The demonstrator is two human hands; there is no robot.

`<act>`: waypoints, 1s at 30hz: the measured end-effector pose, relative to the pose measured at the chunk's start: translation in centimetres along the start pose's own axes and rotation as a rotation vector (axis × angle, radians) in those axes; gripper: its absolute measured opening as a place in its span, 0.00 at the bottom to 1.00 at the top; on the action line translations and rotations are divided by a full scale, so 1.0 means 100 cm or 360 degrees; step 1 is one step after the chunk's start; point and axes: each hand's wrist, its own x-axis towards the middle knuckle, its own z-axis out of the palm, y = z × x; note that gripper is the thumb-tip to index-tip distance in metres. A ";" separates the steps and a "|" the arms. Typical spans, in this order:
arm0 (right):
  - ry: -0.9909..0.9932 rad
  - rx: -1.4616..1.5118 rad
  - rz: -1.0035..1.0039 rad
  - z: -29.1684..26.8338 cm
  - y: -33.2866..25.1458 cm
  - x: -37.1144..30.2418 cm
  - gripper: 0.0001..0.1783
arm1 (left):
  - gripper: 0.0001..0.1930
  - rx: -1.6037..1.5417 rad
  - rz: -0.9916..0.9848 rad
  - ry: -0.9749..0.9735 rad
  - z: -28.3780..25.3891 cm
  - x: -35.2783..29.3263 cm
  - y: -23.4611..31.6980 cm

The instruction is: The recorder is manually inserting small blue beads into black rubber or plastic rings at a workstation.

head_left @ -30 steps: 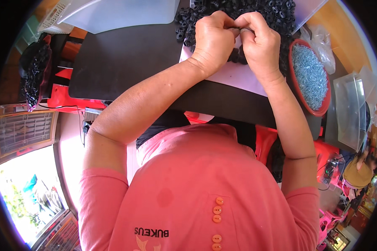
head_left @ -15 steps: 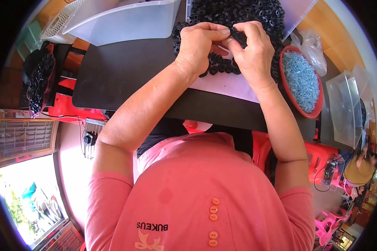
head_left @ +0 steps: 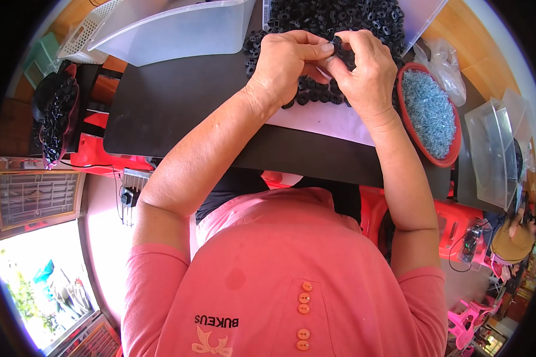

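Note:
My left hand (head_left: 281, 66) and my right hand (head_left: 368, 76) meet over a heap of small black round plastic parts (head_left: 333, 16). Between the fingertips of my right hand is one small black part (head_left: 337, 43), mostly covered by the fingers. The thumb and index finger of my left hand are pinched together right beside it; what they grip is hidden. Under my wrists, several more black parts (head_left: 318, 95) lie in a loose row on a pale pinkish sheet (head_left: 321, 122).
A red bowl (head_left: 452, 156) of small clear bluish pieces stands right of my right wrist, with a clear plastic bag (head_left: 446, 74) behind it. A large translucent bin (head_left: 178, 38) is at the back left of the dark table (head_left: 167, 98). Clear containers (head_left: 488, 152) stand far right.
My right hand has shifted slightly to the right, and the small black part at its fingertips shows a little more. My left hand keeps its pinch in nearly the same place.

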 end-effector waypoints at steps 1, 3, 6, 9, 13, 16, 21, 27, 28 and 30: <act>-0.0011 0.0033 -0.0020 0.000 -0.001 0.001 0.20 | 0.09 0.0001 -0.0002 0.0002 -0.001 0.000 0.001; -0.0025 0.0064 -0.0037 -0.001 0.000 0.001 0.20 | 0.09 0.0194 0.0017 -0.0015 -0.002 -0.001 0.005; -0.0057 0.0132 -0.0041 0.001 0.003 -0.001 0.20 | 0.09 0.0286 0.0035 -0.0031 -0.001 -0.003 0.007; 0.0017 0.0203 -0.0064 0.001 0.003 0.001 0.20 | 0.09 0.0198 0.0044 -0.0060 -0.001 -0.004 0.007; 0.0023 0.0230 -0.0151 -0.007 0.000 0.005 0.17 | 0.09 0.0192 -0.0025 -0.0110 0.001 -0.005 0.010; 0.0034 0.0286 -0.0188 -0.008 -0.002 0.005 0.15 | 0.10 0.0385 -0.0011 -0.0107 0.002 -0.007 0.011; 0.0090 0.0317 -0.0221 -0.009 -0.003 0.004 0.14 | 0.11 0.0305 -0.0077 -0.0196 0.000 -0.005 0.012; 0.0085 0.0358 -0.0119 -0.012 -0.001 0.004 0.14 | 0.13 0.0083 -0.0063 -0.0237 0.000 -0.004 0.012; 0.0113 0.0334 -0.0148 -0.012 -0.001 0.004 0.14 | 0.13 0.0083 -0.0064 -0.0235 0.000 -0.004 0.013; 0.0142 0.0303 -0.0175 -0.013 0.000 0.004 0.14 | 0.13 -0.0010 -0.0132 -0.0270 0.001 -0.003 0.013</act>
